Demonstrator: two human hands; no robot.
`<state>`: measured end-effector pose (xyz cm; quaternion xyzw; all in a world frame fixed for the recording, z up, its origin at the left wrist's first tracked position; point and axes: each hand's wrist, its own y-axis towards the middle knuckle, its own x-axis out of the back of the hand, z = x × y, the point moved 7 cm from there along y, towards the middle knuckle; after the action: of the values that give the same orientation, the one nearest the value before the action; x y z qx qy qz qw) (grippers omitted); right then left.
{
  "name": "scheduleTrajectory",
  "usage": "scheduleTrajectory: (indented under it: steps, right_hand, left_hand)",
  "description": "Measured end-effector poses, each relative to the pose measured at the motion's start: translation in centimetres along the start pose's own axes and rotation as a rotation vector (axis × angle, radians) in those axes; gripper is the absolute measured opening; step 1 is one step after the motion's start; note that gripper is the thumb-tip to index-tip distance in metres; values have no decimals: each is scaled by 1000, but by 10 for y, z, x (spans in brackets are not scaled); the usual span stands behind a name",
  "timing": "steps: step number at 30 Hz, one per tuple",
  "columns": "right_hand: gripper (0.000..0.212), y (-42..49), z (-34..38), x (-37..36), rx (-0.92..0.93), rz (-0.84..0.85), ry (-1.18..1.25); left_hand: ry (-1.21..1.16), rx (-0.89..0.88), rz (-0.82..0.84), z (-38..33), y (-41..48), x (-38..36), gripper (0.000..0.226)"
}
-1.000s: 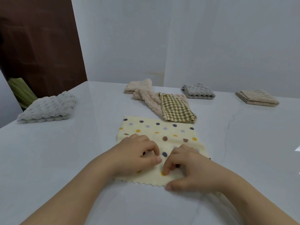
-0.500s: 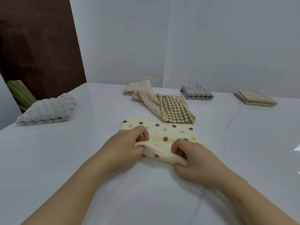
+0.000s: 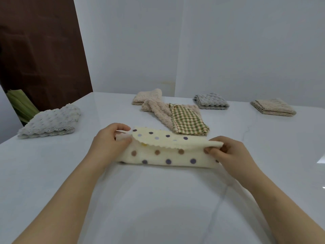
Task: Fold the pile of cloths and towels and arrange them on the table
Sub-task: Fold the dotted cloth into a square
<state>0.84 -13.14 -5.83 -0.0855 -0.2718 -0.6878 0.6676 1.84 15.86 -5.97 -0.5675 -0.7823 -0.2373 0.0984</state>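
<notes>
Head view: at the far left edge a green object [image 3: 21,104] shows beside a dark brown panel [image 3: 44,50], too blurred to name. On the left part of the white table [image 3: 158,199] lies a folded pale grey bubble-textured towel [image 3: 50,123], well apart from the hands. The left hand [image 3: 109,143] pinches the left end of the cream polka-dot cloth [image 3: 167,152], thumb and fingers curled on the upper layer. This cloth lies in the near middle of the table, doubled along its near edge, its lower layer flat on the surface and its upper flap with the zigzag edge held slightly raised between both hands. Beyond it, near the far edge, sits a folded beige towel [image 3: 146,96], and touching that a loose fluffy beige cloth [image 3: 158,111] with a green gingham cloth [image 3: 189,120] lying partly on it, just past the polka-dot flap. Farther right at the far edge rests a folded grey towel [image 3: 211,101]. The right hand [image 3: 228,154] pinches the right end of the upper flap, fingers curled around the fold. At the far right lies a folded tan towel [image 3: 273,107].
</notes>
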Motion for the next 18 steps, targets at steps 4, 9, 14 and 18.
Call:
scheduleTrajectory:
  steps: [4, 9, 14, 18]
  right_hand:
    - [24, 3, -7, -1, -38, -66, 72]
    - [37, 4, -18, -8, -150, 31, 77]
    - [21, 2, -25, -4, -279, 188, 59]
    - [14, 0, -24, 0, -287, 229, 32]
  left_hand:
    - [-54, 51, 11, 6, -1, -7, 23]
    - [242, 21, 137, 4, -3, -21, 22]
    - [301, 38, 302, 3, -9, -26, 19]
    - [148, 55, 372, 0, -15, -30, 15]
